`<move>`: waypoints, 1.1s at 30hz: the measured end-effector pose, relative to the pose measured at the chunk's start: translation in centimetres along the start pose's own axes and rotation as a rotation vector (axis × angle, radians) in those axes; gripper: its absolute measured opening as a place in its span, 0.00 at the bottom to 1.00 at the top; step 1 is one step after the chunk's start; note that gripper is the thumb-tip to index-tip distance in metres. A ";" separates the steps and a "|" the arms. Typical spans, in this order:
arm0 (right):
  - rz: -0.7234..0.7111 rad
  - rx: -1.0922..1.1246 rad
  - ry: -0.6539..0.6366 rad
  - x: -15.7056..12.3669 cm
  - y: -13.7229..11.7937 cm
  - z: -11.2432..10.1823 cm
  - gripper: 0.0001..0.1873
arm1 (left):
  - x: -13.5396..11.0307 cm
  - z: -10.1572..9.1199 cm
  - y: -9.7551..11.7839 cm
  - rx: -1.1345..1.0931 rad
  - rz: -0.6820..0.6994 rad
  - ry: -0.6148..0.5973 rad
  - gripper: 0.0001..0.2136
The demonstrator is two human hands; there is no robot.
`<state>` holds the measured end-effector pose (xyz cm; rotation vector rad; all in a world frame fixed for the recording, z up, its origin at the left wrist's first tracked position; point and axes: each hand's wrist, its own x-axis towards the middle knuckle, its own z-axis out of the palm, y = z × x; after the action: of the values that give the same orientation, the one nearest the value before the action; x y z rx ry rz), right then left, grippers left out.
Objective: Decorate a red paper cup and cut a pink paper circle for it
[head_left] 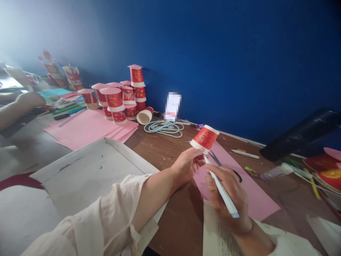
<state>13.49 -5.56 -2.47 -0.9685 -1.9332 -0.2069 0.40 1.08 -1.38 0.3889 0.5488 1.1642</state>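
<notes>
A red paper cup (204,138) with a dragon print and white bands is tilted in my left hand (189,161), whose fingers grip its wide rim. My right hand (229,192) holds a white marker (222,192) like a pen, its tip close to the cup's rim; I cannot tell whether it touches. Below both hands lies a pink paper sheet (255,192), with dark scissors (217,158) on it, partly hidden by my right hand. A printed page (213,231) sits under my right wrist.
Stacked red cups (114,99) with pink paper tops stand at the back left, behind pink sheets (80,128). One cup (145,116) lies sideways near a coiled pale cable (163,128). A black cylinder (301,135) leans at right. Another person's hand (30,101) is far left.
</notes>
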 end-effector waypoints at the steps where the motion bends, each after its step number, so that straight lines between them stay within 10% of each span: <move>1: -0.002 0.002 0.001 0.0 0.0 0.0 0.18 | 0.0 0.0 0.0 -0.005 0.004 0.003 0.09; 33: -0.010 0.024 0.005 0.3 -0.2 0.0 0.18 | -0.6 0.1 -0.3 0.181 0.081 -0.098 0.09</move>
<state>13.26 -5.58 -2.15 -0.9422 -1.9319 -0.1910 0.49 0.48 -1.34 0.6248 0.5587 1.1707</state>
